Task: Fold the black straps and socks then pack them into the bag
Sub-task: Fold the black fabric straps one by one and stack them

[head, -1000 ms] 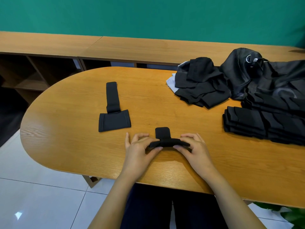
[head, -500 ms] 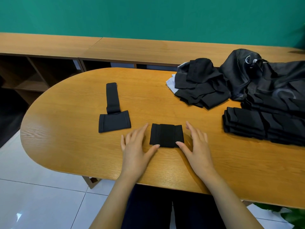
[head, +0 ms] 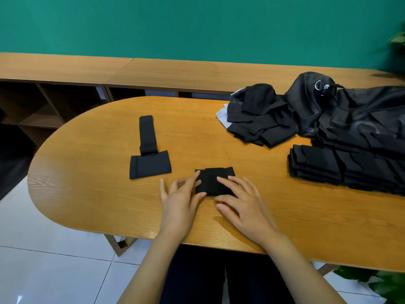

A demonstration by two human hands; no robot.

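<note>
A folded black strap [head: 211, 179] lies flat near the table's front edge. My left hand [head: 180, 200] rests flat at its left side, fingertips on its left edge. My right hand [head: 241, 201] lies flat with its fingers spread over the strap's right half. An unfolded black strap [head: 148, 156] with a long tail lies to the left. A stack of folded black socks or straps [head: 341, 170] sits at the right. A loose heap of black pieces [head: 260, 118] lies at the back. The black bag [head: 355, 113] sprawls at the far right.
The oval wooden table [head: 87, 194] has its curved end at the left. Behind it runs a low wooden shelf unit [head: 65, 71] against a green wall. Plant leaves [head: 379, 281] show at the lower right. White floor tiles lie below.
The strap was pinched up between both hands, then laid flat as a folded rectangle. Both hands have since moved onto it, pressing with flat fingers.
</note>
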